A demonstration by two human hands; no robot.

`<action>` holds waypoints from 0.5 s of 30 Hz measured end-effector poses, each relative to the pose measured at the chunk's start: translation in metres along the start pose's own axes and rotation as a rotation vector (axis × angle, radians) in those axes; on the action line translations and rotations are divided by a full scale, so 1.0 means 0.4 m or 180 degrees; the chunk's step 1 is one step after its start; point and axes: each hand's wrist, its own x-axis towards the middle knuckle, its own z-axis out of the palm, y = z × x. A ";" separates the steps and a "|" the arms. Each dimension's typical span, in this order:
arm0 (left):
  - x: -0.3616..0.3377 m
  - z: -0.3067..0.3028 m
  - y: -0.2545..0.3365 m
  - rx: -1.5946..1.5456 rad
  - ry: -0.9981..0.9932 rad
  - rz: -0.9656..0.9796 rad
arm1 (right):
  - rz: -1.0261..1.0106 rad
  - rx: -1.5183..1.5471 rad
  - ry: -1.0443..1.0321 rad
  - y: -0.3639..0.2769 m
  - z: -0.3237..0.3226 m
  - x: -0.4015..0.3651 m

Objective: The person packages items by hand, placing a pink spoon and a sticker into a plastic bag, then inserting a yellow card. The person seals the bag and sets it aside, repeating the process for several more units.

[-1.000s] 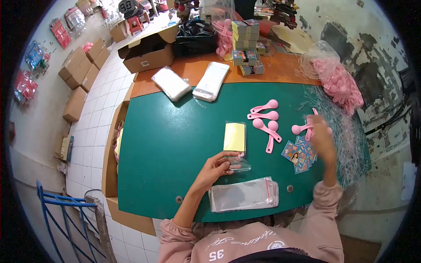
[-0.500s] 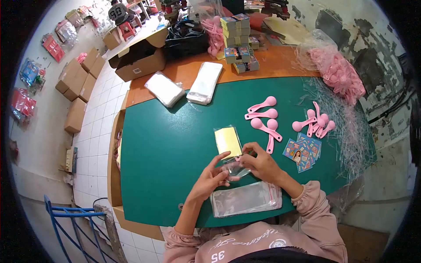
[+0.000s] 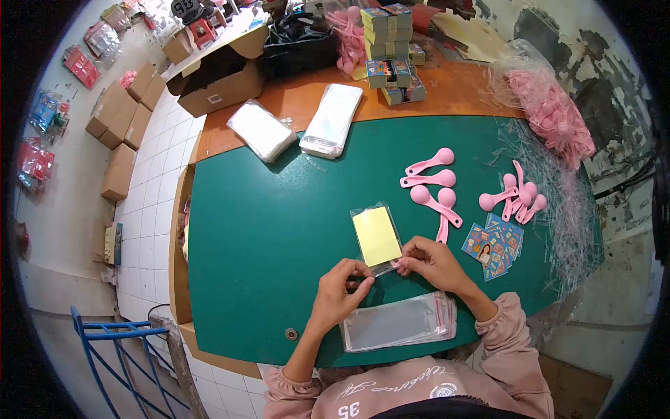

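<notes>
A clear plastic packet with a yellow card (image 3: 377, 235) inside lies on the green table top. My left hand (image 3: 343, 290) pinches the packet's near left edge between thumb and fingers. At the packet's near right corner my right hand (image 3: 431, 264) is closed on the edge, and a bit of pink shows beside its fingertips. Just below my hands is a stack of clear bags (image 3: 398, 325). Several pink spoons (image 3: 436, 179) lie beyond my right hand, with another group (image 3: 515, 195) farther right. Blue printed cards (image 3: 492, 248) are spread right of my right hand.
Two stacks of white packets (image 3: 262, 133) (image 3: 331, 122) lie at the table's far left. Bundled card stacks (image 3: 392, 73), an open cardboard box (image 3: 220, 91) and a bag of pink items (image 3: 548, 112) stand behind. Plastic strips (image 3: 558, 202) cover the right edge. A person (image 3: 187, 10) is far back.
The crumpled clear plastic in my hands is now drawn flat at the packet's near edge. My left hand has turned and gripped that edge; my right hand has moved slightly right.
</notes>
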 end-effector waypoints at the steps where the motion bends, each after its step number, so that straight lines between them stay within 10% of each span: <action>1: 0.000 0.006 -0.004 -0.0282 0.0092 -0.0112 | 0.0344 0.0327 0.0012 -0.007 0.003 0.001; 15: 0.003 0.033 0.010 -0.0776 0.0631 -0.0628 | 0.0507 0.0520 0.0600 -0.010 0.033 0.007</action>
